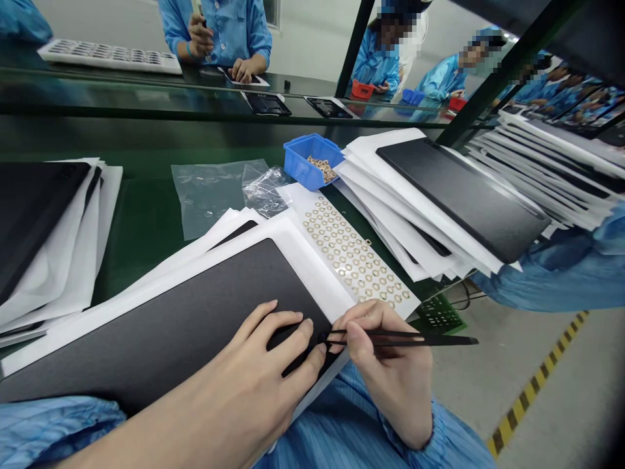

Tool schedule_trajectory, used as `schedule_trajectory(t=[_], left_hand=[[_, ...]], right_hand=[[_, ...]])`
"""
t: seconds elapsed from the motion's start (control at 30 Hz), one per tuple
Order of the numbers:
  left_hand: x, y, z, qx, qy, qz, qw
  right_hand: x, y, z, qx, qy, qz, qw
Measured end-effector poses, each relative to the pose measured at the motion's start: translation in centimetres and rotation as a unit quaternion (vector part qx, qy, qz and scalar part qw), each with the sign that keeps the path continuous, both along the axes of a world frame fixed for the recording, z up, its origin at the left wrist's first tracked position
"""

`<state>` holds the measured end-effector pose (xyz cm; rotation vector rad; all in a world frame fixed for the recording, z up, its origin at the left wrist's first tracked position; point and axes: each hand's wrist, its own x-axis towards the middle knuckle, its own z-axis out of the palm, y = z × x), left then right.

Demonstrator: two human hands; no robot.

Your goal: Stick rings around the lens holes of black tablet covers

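Observation:
A dark flat panel [195, 306] lies on white paper sheets [312, 257] in front of me. My left hand [273, 358] rests on the panel near its right end, fingers spread and fingertips against the surface. In my right hand [385, 365] is a pair of black tweezers [430, 339], pinched between thumb and fingers. Their tips reach the panel's corner beside my left fingertips; whether they grip anything there is too small to tell. Just beyond my right hand lies a white sheet of small ring-shaped pieces [359, 247] in rows.
A blue bin [305, 159] holds small gold-coloured pieces, near a clear plastic bag [209, 189]. Stacks of dark panels with paper stand left [39, 221] and right [454, 189]. Across a raised shelf [146, 94], a co-worker's hands [244, 68] work. Others sit farther right.

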<state>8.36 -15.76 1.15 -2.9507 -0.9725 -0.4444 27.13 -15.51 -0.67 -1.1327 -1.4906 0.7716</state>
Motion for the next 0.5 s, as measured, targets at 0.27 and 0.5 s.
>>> schedule_trajectory(t=[0.27,0.5], left_hand=[[0.0,-0.1,-0.7,-0.008,-0.01,0.0,1.0],[0.1,-0.1,-0.3,-0.005,-0.01,0.001,1.0]], right_hand=[[0.5,0.4,0.1,-0.016,-0.033,0.033,0.999],[1.0,1.1,0.2,-0.056,-0.001,0.088,0.995]])
